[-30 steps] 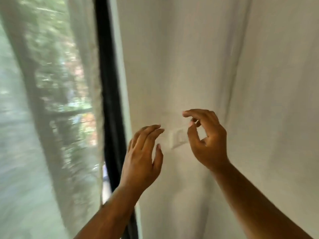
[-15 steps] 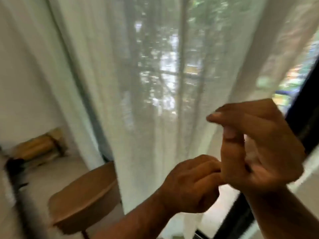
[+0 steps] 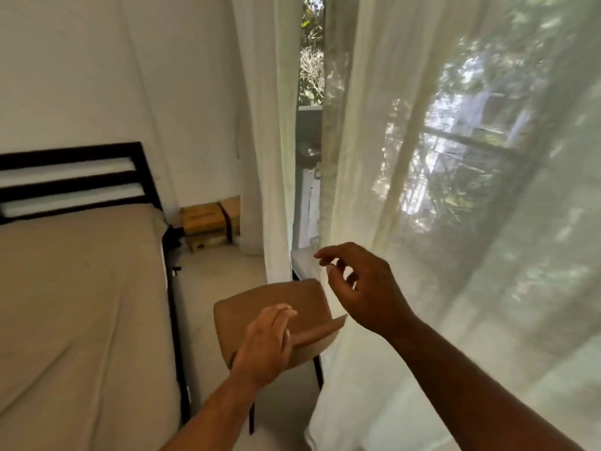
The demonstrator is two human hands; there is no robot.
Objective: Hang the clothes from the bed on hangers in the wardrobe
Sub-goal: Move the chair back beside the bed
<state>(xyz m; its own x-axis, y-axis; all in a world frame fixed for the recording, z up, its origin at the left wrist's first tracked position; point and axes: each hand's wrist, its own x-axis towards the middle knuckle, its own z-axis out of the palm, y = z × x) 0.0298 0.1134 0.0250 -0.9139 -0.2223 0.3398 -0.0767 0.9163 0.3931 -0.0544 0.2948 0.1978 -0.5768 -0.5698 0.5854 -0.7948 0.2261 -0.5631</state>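
- Bed (image 3: 81, 304), left of the left hand (image 3: 263, 346), runs off the left and bottom edges.
- Chair (image 3: 276, 304) seat partly hidden behind the left hand.
- Boxes (image 3: 203, 219) far beyond it: blurred, markings unreadable.

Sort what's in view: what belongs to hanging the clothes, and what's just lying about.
For the job: bed, no clothes on the part in view; left hand and right hand, both empty.
Just there: chair, curtains, wooden boxes in the corner.
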